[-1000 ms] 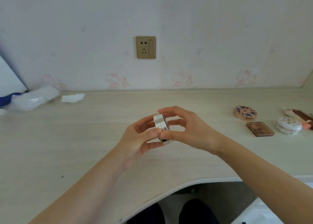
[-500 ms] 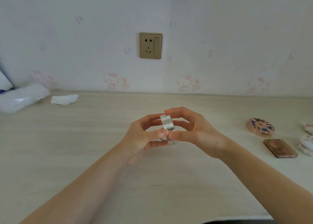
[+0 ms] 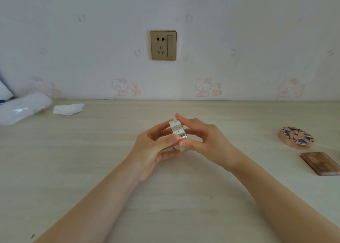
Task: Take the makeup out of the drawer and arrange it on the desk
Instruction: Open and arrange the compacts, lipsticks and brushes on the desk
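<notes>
A silver compact (image 3: 178,132) is clamped edge-up between left hand (image 3: 154,147) and right hand (image 3: 204,141) above the desk (image 3: 92,169). It is probably being steadied for inspection before placement.

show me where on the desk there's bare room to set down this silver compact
The desk is bare in a wide strip between the crumpled tissue and the round patterned compact, behind both hands holding the silver compact. The near desk between the forearms is also bare. It is crowded at right by the brown palette, and far left by the plastic bag.
</notes>
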`<state>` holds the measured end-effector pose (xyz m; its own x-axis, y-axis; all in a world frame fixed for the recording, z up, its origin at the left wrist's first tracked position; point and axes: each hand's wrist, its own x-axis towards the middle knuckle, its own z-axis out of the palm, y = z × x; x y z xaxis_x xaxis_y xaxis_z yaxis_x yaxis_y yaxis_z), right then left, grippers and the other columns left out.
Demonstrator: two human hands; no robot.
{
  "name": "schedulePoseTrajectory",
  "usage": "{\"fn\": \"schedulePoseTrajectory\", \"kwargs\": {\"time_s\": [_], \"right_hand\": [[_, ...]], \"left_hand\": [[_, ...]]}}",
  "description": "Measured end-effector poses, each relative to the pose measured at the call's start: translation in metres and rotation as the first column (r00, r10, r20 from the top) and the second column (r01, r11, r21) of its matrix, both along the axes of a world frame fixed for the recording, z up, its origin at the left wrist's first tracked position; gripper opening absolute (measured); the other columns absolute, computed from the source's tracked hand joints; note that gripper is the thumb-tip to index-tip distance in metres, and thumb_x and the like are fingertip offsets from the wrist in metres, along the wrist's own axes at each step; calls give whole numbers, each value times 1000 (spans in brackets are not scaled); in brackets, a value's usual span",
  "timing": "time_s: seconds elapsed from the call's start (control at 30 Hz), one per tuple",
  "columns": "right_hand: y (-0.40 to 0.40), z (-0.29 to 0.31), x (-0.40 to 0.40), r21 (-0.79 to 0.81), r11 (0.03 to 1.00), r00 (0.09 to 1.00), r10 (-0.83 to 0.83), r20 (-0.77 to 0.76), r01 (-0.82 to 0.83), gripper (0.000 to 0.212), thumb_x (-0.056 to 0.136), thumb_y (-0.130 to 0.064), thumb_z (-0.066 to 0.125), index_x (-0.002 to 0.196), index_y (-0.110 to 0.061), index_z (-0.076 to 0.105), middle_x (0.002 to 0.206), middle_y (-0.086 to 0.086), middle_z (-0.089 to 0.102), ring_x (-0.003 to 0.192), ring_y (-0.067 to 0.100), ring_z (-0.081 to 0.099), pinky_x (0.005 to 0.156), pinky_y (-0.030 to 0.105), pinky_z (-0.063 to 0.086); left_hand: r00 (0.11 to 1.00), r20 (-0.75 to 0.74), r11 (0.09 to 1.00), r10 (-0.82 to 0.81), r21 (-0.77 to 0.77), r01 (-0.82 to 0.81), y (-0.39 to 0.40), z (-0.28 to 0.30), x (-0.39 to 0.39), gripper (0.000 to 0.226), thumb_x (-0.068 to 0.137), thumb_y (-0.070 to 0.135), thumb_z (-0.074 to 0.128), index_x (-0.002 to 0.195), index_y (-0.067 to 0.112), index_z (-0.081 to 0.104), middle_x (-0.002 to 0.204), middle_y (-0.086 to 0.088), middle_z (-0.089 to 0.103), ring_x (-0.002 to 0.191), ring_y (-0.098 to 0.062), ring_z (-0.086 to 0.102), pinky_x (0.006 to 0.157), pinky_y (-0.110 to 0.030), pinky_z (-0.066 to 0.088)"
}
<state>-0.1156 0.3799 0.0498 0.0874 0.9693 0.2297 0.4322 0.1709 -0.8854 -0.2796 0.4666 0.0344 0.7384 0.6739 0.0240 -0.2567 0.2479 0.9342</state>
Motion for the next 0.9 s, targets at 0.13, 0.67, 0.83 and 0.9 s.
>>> {"fn": "schedulePoseTrajectory", "kwargs": {"time_s": [0.13, 0.67, 0.83, 0.9], "right_hand": [[6, -7, -9, 60, 998, 996, 29, 89, -34, 62, 85, -43, 54, 144, -31, 37, 132, -4, 52, 123, -6, 45, 88, 1, 36], [-10, -2, -10, 146, 989, 998, 28, -62, -19, 49, 90, -22, 63, 136, -33, 50, 136, -20, 53, 129, -3, 45, 108, 22, 36], [-9, -2, -15, 170, 985, 995, 42, -87, -26, 50, 90, -16, 63, 136, -30, 50, 136, -19, 53, 129, -4, 43, 90, 5, 40], [-9, -2, -16, 169, 985, 996, 50, -77, -36, 50, 91, -17, 62, 137, -30, 49, 137, -21, 52, 130, -6, 41, 92, 4, 39]], "left_hand": [[998, 44, 999, 50, -22, -49, -1, -6, -3, 50, 70, 22, 79, 119, 14, 67, 119, -14, 67, 107, -30, 66, 79, -39, 56], [992, 90, 988, 88, 118, -98, -8, -1, -4, 59, 75, 13, 77, 131, 14, 58, 120, -11, 67, 107, -29, 66, 80, -41, 57], [993, 91, 989, 80, 121, -90, -5, 3, -8, 61, 71, 13, 79, 129, 14, 60, 122, -12, 66, 106, -30, 67, 80, -42, 57], [993, 89, 988, 76, 124, -87, -4, 3, -9, 58, 74, 9, 77, 129, 14, 60, 122, -12, 66, 106, -30, 67, 80, -42, 57]]}}
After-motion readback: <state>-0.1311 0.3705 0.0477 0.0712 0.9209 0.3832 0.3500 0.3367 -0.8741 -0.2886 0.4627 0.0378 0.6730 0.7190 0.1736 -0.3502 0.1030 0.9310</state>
